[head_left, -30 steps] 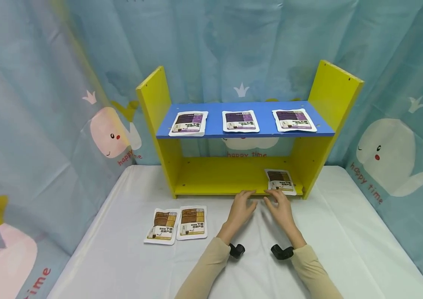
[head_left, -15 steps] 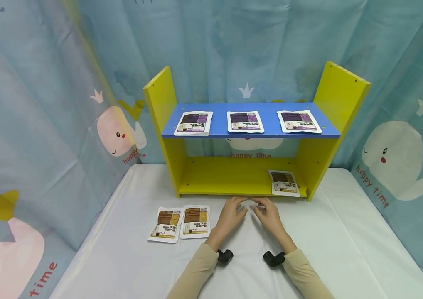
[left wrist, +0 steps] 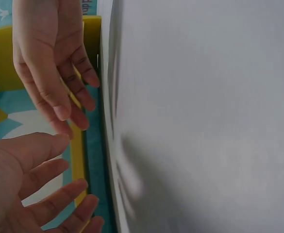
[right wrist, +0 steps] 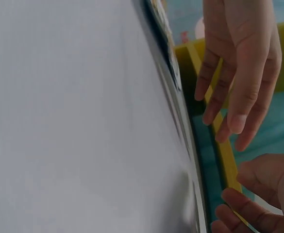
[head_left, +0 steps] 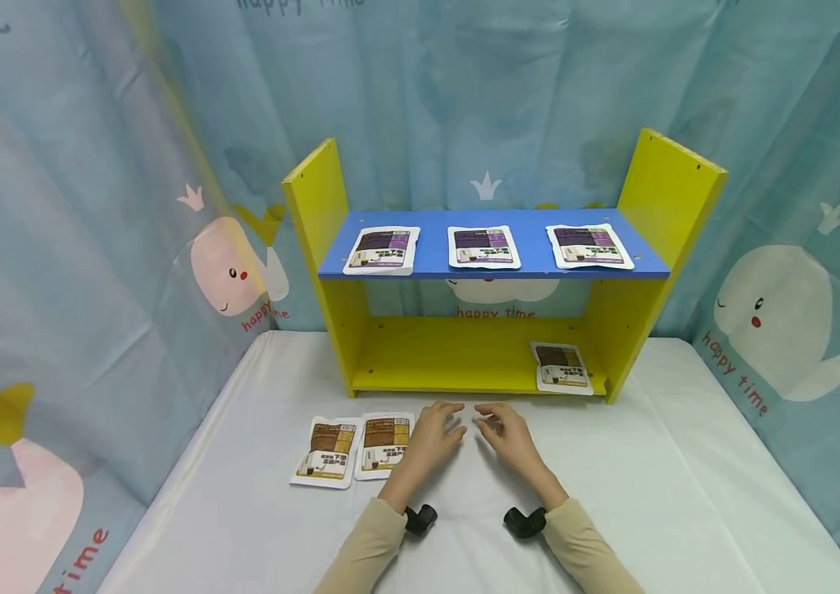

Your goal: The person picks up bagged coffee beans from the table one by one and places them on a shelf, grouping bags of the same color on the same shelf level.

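My left hand (head_left: 431,437) hovers over the white table with relaxed, slightly bent fingers and nothing in them. It partly covers the right edge of a brown-and-gold pouch (head_left: 383,441); a second such pouch (head_left: 326,452) lies beside it to the left. Facing the left hand, my right hand (head_left: 511,436) is likewise loosely bent and holds nothing. The wrist views show both hands apart, the left hand (left wrist: 40,189) and the right hand (right wrist: 263,194) each near the other's fingertips. On the lower shelf's right end lies another brown pouch (head_left: 562,368).
Behind the hands stands a yellow shelf unit (head_left: 450,355) with a blue upper board (head_left: 431,239). Three purple-labelled pouches lie spaced along that board: left (head_left: 381,250), middle (head_left: 483,247), right (head_left: 589,247). A patterned curtain (head_left: 420,99) surrounds the white table (head_left: 635,495).
Both hands have drawn back from the lower shelf's front edge and shifted left, towards the two pouches on the table. The pouches lie as before; the head view has tilted slightly.
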The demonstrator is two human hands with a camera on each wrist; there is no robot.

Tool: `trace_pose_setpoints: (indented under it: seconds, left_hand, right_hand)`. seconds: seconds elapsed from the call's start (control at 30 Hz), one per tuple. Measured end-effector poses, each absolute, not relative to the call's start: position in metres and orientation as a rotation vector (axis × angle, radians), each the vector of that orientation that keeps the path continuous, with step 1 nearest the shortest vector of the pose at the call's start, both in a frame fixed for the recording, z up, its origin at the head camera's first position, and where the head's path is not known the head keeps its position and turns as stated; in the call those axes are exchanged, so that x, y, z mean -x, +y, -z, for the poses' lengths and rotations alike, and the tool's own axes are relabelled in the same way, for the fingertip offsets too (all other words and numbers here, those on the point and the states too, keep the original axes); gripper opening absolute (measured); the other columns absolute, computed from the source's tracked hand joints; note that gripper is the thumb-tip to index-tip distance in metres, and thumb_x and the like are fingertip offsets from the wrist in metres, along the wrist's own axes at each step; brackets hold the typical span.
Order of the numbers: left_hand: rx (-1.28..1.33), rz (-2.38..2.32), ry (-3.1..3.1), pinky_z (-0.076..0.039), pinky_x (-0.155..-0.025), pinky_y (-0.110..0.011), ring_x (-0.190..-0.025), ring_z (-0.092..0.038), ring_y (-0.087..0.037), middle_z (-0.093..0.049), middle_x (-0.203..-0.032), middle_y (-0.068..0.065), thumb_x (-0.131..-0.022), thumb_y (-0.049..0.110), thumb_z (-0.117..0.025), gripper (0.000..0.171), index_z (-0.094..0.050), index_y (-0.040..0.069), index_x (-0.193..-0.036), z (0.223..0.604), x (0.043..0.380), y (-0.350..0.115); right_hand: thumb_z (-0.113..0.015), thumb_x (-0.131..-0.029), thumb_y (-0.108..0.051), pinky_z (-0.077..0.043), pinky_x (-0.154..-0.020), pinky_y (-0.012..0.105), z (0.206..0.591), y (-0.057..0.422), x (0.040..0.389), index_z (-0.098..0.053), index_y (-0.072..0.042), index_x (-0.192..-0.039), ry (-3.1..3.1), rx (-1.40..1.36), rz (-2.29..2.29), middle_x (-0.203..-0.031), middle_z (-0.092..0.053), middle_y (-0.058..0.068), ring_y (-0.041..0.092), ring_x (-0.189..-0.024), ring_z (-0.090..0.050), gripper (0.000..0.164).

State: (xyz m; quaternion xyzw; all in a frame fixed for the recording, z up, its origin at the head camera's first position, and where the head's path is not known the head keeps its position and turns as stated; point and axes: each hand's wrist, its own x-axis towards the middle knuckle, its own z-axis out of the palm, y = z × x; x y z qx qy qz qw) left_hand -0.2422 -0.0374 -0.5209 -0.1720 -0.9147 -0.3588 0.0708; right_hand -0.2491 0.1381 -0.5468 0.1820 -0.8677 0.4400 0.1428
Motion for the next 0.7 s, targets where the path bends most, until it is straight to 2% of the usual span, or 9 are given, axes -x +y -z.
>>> trace_pose_setpoints:
  seconds: [0.2,0.47,0.7]
  left_hand:
    - [0.511,0.996,-2.798,-0.048,-0.089,-0.047,-0.107,-0.052,-0.035,-0.057,-0.121,-0.016,-0.085,0.019,-0.067,0.038,-0.061,0.006,-0.121,0.517,0.238,-0.050]
    - [0.486,0.962,-2.878,-0.047,-0.091,-0.048,-0.108,-0.051,-0.036,-0.057,-0.119,-0.017,-0.085,0.018,-0.068,0.037,-0.062,0.004,-0.119,0.513,0.234,-0.067]
    - [0.458,0.888,-2.906,-0.050,-0.083,-0.045,-0.102,-0.054,-0.036,-0.057,-0.115,-0.019,-0.083,0.018,-0.070,0.038,-0.062,0.002,-0.117,0.504,0.230,-0.085]
  right_hand:
    - [-0.065,-0.086,-0.009,-0.050,-0.064,0.024,0.545,0.129,0.248,-0.064,-0.003,-0.112,-2.534,-0.568,-1.302,-0.102,-0.064,0.012,0.021,-0.083,-0.063,0.026]
    - [-0.064,-0.086,-0.008,-0.053,-0.066,0.025,0.547,0.114,0.248,-0.064,-0.003,-0.111,-2.542,-0.602,-1.301,-0.097,-0.066,0.009,0.020,-0.080,-0.063,0.025]
    - [-0.062,-0.088,-0.010,-0.054,-0.068,0.026,0.544,0.099,0.246,-0.063,-0.001,-0.112,-2.581,-0.687,-1.313,-0.094,-0.066,0.010,0.021,-0.081,-0.063,0.026]
